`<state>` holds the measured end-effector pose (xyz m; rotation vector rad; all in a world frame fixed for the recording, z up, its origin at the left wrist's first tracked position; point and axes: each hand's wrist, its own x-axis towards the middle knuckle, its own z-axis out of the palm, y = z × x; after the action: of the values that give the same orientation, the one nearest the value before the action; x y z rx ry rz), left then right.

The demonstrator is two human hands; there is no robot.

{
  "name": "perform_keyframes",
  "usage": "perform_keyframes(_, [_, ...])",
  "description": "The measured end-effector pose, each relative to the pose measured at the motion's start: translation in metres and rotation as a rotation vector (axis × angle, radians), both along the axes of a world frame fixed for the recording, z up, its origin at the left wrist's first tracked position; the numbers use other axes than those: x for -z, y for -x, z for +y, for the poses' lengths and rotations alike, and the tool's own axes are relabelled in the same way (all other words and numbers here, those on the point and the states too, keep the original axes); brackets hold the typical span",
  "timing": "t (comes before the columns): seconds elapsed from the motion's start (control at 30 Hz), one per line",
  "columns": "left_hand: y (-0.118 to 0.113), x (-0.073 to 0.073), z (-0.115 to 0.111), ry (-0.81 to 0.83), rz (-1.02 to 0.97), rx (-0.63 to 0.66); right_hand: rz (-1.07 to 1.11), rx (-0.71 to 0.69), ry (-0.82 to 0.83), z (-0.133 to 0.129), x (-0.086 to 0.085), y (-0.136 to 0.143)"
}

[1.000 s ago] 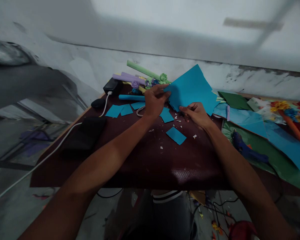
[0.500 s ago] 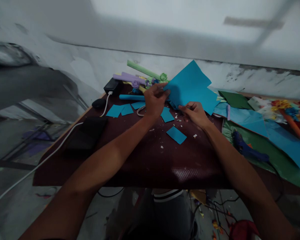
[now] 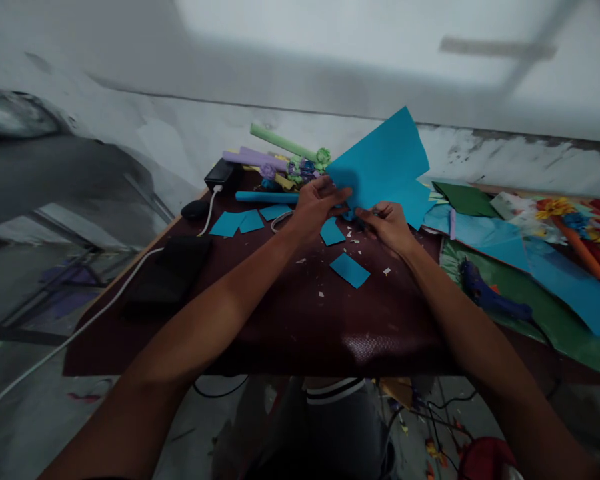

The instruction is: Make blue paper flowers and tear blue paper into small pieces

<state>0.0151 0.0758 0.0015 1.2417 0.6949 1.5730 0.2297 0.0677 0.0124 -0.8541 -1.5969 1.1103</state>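
Note:
A large sheet of blue paper (image 3: pixel 380 160) stands raised over the back of the dark red table (image 3: pixel 290 313). My left hand (image 3: pixel 320 200) is closed on the sheet's lower left part. At its lower edge my right hand (image 3: pixel 386 223) has its fingers pinched together; what lies between them is too small and dark to make out. Below the hands lie a small blue square (image 3: pixel 350 269) and another blue piece (image 3: pixel 333 231). More blue squares (image 3: pixel 227 224) rest to the left, near a blue paper tube (image 3: pixel 265 197).
Green and purple paper tubes (image 3: pixel 280 140) with paper flowers lie against the wall. A black box (image 3: pixel 223 175), a mouse (image 3: pixel 196 210) and a dark flat case (image 3: pixel 170 273) are at left. A blue glue gun (image 3: pixel 490 293) lies on green sheeting at right.
The large blue sheet has tilted and its top corner has moved up and right. My left hand has shifted slightly right and down, closer to my right hand.

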Motion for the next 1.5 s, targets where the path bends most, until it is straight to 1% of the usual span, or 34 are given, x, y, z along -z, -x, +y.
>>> perform_keyframes(0.07, [-0.004,0.001,-0.003,-0.024,0.105,0.022,-0.038,0.012,-0.007,-0.001,-0.003,0.0])
perform_keyframes(0.17, [-0.004,0.002,-0.001,-0.119,0.219,-0.087,-0.08,0.028,-0.027,-0.001,-0.006,0.0])
perform_keyframes(0.23, [-0.002,0.002,0.001,-0.143,0.247,-0.112,-0.063,0.053,-0.038,0.001,-0.006,-0.001])
perform_keyframes(0.4, [0.001,0.001,0.001,-0.142,0.284,-0.006,-0.071,0.069,-0.022,0.005,-0.001,-0.004])
perform_keyframes(0.47, [0.0,0.001,0.0,-0.134,0.289,0.006,-0.043,0.055,0.0,0.007,0.001,-0.004])
perform_keyframes(0.57, [0.001,0.001,-0.001,-0.12,0.279,0.01,0.068,0.04,0.038,0.012,0.001,-0.006])
perform_keyframes(0.67, [0.002,0.003,0.002,-0.133,0.273,-0.001,0.145,0.068,0.047,0.017,-0.001,-0.008])
perform_keyframes(0.77, [0.005,0.006,0.006,-0.153,0.29,0.015,0.206,0.129,0.028,0.021,-0.006,-0.011])
perform_keyframes(0.87, [0.008,0.008,0.008,-0.148,0.301,0.06,0.271,0.266,-0.037,0.026,-0.011,-0.014])
perform_keyframes(0.97, [0.01,0.006,0.007,-0.161,0.307,0.074,0.353,0.395,-0.111,0.035,-0.014,-0.023])
perform_keyframes(1.13, [0.011,0.002,0.006,-0.212,0.347,0.103,0.458,0.507,-0.189,0.05,-0.018,-0.045])
perform_keyframes(1.2, [0.012,0.003,0.007,-0.204,0.356,0.084,0.49,0.519,-0.176,0.051,-0.02,-0.049])
perform_keyframes(1.27, [0.012,0.005,0.008,-0.186,0.351,0.062,0.511,0.486,-0.108,0.048,-0.022,-0.047])
perform_keyframes(1.3, [0.012,0.005,0.009,-0.178,0.339,0.052,0.511,0.442,-0.055,0.044,-0.023,-0.044])
perform_keyframes(1.37, [0.011,0.005,0.008,-0.173,0.315,0.038,0.459,0.291,0.064,0.034,-0.022,-0.035])
perform_keyframes(1.43, [0.009,0.003,0.006,-0.183,0.306,0.042,0.299,0.084,0.151,0.021,-0.019,-0.024])
perform_keyframes(1.47, [0.009,0.001,0.005,-0.193,0.311,0.059,0.186,0.01,0.166,0.015,-0.017,-0.02])
perform_keyframes(1.5, [0.008,0.0,0.003,-0.205,0.323,0.085,0.075,-0.03,0.168,0.01,-0.015,-0.016])
